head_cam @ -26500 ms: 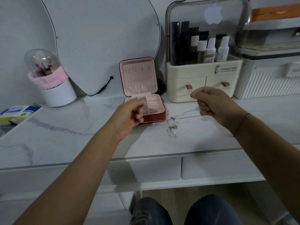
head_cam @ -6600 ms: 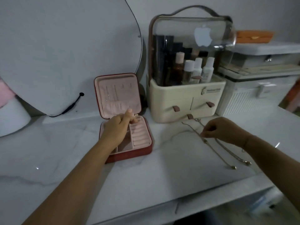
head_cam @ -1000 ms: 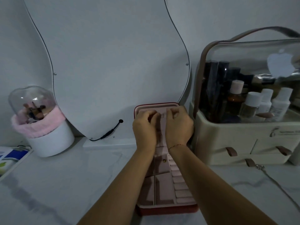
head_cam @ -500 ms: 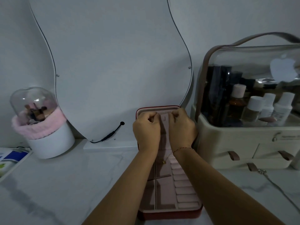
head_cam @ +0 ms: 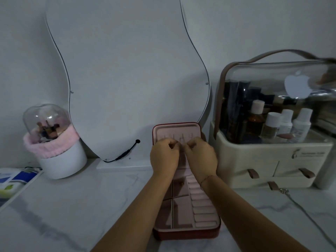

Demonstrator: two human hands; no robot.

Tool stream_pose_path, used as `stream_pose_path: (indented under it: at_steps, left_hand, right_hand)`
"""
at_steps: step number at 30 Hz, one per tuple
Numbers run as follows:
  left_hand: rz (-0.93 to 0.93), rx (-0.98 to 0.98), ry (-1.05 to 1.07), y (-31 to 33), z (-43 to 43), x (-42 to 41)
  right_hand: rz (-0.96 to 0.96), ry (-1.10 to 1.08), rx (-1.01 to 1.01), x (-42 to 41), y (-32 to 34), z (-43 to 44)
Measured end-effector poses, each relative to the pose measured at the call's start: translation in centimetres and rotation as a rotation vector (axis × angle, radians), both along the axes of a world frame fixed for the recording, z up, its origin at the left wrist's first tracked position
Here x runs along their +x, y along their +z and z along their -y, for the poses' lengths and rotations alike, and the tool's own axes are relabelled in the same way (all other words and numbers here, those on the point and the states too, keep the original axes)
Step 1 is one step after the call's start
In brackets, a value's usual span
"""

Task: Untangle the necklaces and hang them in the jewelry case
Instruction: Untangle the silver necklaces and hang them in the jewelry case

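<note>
The red jewelry case [head_cam: 187,233] stands open on the marble table, its pink lid [head_cam: 174,128] upright with a row of small hooks. My left hand [head_cam: 164,154] and my right hand [head_cam: 202,155] are held close together in front of the lid, just below the hooks. Their fingertips pinch a thin necklace chain [head_cam: 182,140] that runs up to a hook. A small pendant [head_cam: 181,183] hangs low between my wrists over the tray. A second necklace [head_cam: 301,210] lies stretched out on the table at the right.
A curvy mirror [head_cam: 127,70] leans against the wall behind the case, its black cable [head_cam: 125,153] at its foot. A cream cosmetics organiser [head_cam: 272,160] stands right of the case. A domed brush holder [head_cam: 54,142] stands at the left.
Both hands have slid a little down the lid, so the row of hooks now shows above my knuckles. They stay close together on the chain.
</note>
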State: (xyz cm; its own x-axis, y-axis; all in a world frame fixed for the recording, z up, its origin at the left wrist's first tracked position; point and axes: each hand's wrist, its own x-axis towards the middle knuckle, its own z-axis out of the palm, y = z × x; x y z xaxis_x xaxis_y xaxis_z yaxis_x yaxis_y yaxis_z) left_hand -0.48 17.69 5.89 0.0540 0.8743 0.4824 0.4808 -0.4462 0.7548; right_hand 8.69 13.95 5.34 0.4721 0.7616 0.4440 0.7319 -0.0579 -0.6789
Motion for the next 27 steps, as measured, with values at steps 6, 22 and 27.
stream_pose_path:
  at_steps: [6,22,27]
  left_hand:
    - [0.397,-0.23,-0.224,0.3,1.4,-1.5]
    - [-0.376,0.167,-0.058,-4.0,0.9,-1.6]
    - [-0.353,0.084,-0.032,-3.8,0.6,-1.5]
  right_hand:
    - [-0.711,0.474,-0.275,-1.6,1.7,4.5]
    - [-0.344,0.404,-0.123,0.8,5.8,7.1]
    - [-0.466,0.333,0.018,1.4,6.0,3.6]
